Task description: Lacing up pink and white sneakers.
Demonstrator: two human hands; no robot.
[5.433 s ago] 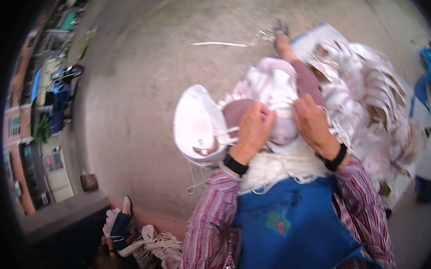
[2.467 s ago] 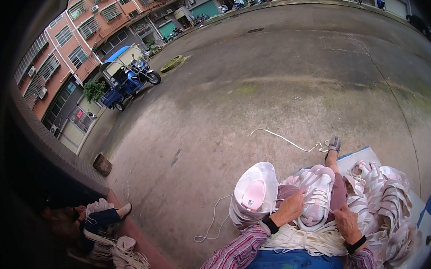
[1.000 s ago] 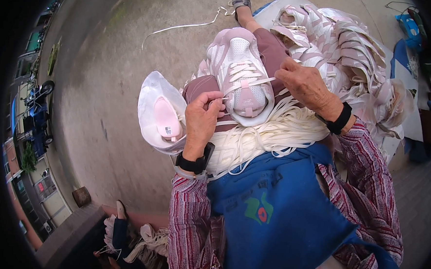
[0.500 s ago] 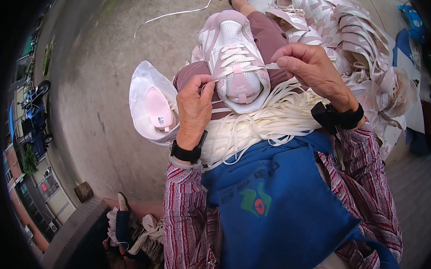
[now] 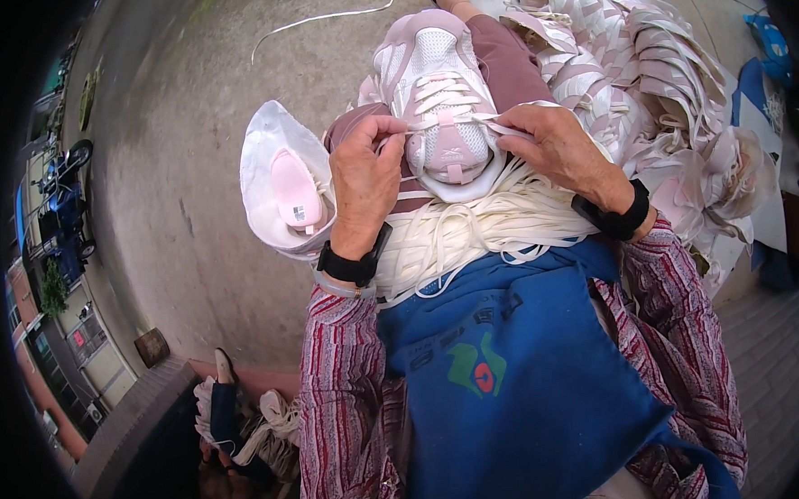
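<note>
On the person's lap, propped against a knee in dusty-pink trousers, sits a pink and white sneaker (image 5: pixel 439 93) with its toe pointing away. Half a second ago the lace was being drawn sideways through the upper eyelets; now both hands have closed in on either side of the tongue and the lace (image 5: pixel 451 124) runs taut between them across the shoe. The left hand (image 5: pixel 367 171) has its thumb and fingers pinched together on one end of the lace at the shoe's left edge. The right hand (image 5: pixel 554 145) is clamped on the other end at the right edge, fingers curled over the collar. Compared with a second ago, the crossings look filled nearly up to the top, so I would judge the lacing close to finished on this one.

Under the wrists lies a thick bundle of loose white laces (image 5: pixel 472 235), spilling over a blue apron (image 5: pixel 510 382). Just beside the left hand, touching the knee, a second sneaker (image 5: pixel 281 189) lies on its side showing a pink insole. Beyond the right hand, a heap of pink and white shoe parts (image 5: pixel 626 72) covers the ground. One stray lace (image 5: pixel 326 18) trails across the concrete floor (image 5: pixel 179 148), well apart from the work.
</note>
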